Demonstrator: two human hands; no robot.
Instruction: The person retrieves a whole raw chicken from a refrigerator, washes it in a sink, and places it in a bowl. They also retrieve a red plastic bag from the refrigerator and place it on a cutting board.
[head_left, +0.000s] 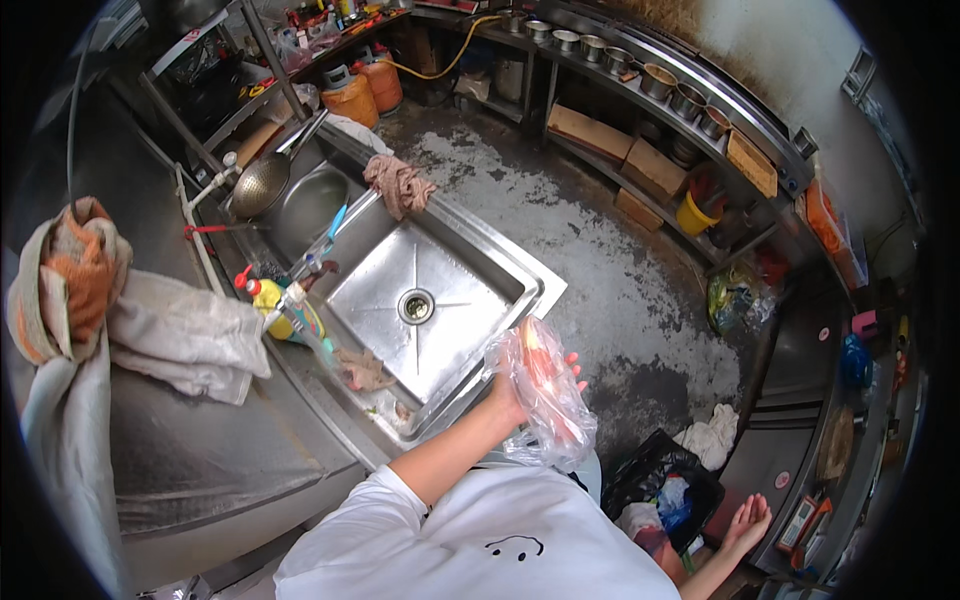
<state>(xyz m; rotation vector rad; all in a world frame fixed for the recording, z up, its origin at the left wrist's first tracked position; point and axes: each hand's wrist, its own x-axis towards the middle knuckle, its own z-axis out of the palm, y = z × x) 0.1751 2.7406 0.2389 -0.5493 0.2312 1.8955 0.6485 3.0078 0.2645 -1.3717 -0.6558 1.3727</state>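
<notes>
My left hand holds a clear plastic bag near the front rim of the sink, its fingers showing past the bag's far side. Long orange-red pieces, perhaps carrots, show through the plastic. Beneath and ahead lies a stainless steel sink basin with a drain strainer in its floor. My right hand is held out at the lower right with nothing in it, palm up and fingers slightly curled. Closest to it is a bin lined with a black bag, full of rubbish.
A yellow detergent bottle stands by the faucet. A perforated ladle rests over the second basin. One brown rag hangs on the sink rim. Towels hang at left. Steel pots line the far shelf. Gas cylinders stand behind.
</notes>
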